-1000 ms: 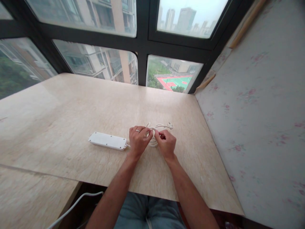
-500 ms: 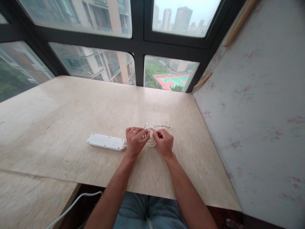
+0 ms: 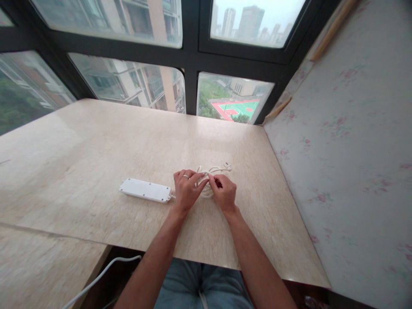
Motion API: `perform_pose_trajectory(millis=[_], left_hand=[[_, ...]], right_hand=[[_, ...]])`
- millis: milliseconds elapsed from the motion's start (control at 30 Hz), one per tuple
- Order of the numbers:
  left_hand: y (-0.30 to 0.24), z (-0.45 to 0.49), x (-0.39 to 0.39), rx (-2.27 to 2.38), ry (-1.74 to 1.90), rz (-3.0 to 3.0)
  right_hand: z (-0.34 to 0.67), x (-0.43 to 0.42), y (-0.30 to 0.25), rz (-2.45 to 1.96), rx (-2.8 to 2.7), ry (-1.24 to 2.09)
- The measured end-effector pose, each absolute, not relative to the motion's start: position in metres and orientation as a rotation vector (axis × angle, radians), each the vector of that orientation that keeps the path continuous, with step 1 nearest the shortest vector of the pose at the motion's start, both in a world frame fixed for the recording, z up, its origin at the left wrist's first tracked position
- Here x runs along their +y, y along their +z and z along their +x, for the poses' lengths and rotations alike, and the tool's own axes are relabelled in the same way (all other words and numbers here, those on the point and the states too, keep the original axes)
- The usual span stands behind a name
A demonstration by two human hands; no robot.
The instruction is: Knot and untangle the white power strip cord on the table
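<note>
A white power strip (image 3: 145, 190) lies face down on the beige marbled table (image 3: 96, 141). Its white cable (image 3: 206, 192) is gathered in a small coil just to the right, with the plug (image 3: 227, 166) sticking out at the far right end. My left hand (image 3: 186, 189), a ring on one finger, is closed on the coil from the left. My right hand (image 3: 224, 192) pinches the coil from the right, fingers curled. Something small and red shows between the right fingers; I cannot make out what it is.
A papered wall (image 3: 347, 150) closes the table on the right, and dark-framed windows (image 3: 193, 64) run along the back. A second table surface (image 3: 38, 266) lies lower left, and a white cord (image 3: 99, 274) hangs below the table edge by my knees.
Both hands stay on the coil with only small finger shifts. The view has wobbled slightly; the power strip has not moved.
</note>
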State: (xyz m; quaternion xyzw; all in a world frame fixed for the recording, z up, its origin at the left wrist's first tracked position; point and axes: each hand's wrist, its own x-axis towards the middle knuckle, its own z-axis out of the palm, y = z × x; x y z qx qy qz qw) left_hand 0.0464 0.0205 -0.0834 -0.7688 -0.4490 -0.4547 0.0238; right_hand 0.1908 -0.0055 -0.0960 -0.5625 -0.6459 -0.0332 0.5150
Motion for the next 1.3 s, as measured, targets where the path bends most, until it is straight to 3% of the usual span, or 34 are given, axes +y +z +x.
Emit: perform_pose_trajectory(millis=[533, 900, 1300], left_hand=[[-0.081, 0.051, 0.020, -1.300, -1.543, -2.374], [-0.083, 0.054, 0.018, -1.377, -1.437, -2.419], [-0.081, 0.061, 0.018, -1.348, -1.509, -2.305]], right_hand=[[0.185, -0.006, -0.093, -1.412, -1.410, -0.003], [0.193, -0.010, -0.092, -1.357, -1.496, 0.123], [0.189, -0.013, -0.094, -1.421, -1.446, 0.054]])
